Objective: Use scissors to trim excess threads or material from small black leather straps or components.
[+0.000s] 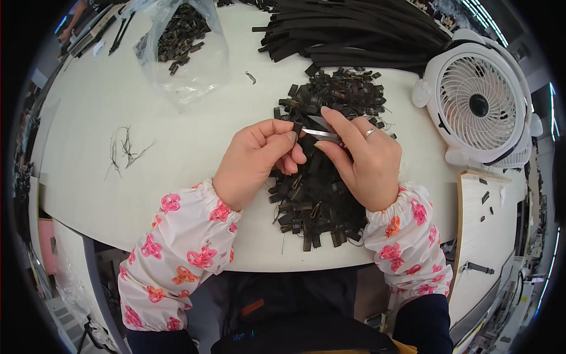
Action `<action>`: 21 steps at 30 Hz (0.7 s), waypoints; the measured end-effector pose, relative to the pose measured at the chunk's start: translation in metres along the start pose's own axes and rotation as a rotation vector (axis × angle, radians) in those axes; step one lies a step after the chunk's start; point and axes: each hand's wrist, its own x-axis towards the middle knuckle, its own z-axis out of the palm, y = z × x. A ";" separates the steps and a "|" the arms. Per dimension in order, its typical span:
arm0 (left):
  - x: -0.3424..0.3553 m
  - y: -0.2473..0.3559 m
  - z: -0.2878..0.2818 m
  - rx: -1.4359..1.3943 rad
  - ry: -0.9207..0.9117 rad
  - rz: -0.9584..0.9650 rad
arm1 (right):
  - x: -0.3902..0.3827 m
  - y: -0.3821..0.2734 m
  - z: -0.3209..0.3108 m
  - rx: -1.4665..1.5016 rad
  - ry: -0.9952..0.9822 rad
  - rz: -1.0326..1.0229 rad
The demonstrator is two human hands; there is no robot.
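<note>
Between thumb and forefinger, my left hand point(259, 150) pinches a small black fabric loop point(298, 128). My right hand point(364, 154) grips small metal thread snips point(321, 134), whose pointed blades are apart, with a tip at the loop's edge. A ring sits on one right finger. Beneath both hands spreads a large pile of black fabric loops point(321, 215), some with loose thread ends. Part of the snips is covered by my right fingers.
A clear plastic bag point(194, 76) with more black loops lies at the far left. Long black strips point(354, 29) are stacked at the back. A white fan point(479, 105) stands at right, above a side board point(480, 230). Thread scraps point(125, 150) lie on the white table point(194, 141).
</note>
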 end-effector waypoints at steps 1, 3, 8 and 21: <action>0.000 0.000 0.000 -0.005 0.006 0.000 | -0.001 0.002 0.000 -0.074 -0.010 -0.057; 0.001 -0.001 0.000 -0.007 0.000 0.000 | -0.001 0.001 0.001 -0.087 -0.002 -0.075; 0.003 -0.002 0.000 0.000 0.006 -0.004 | -0.001 -0.002 0.002 -0.113 -0.016 -0.103; 0.003 0.006 -0.014 0.511 0.014 0.137 | -0.001 0.001 0.005 -0.088 0.042 -0.058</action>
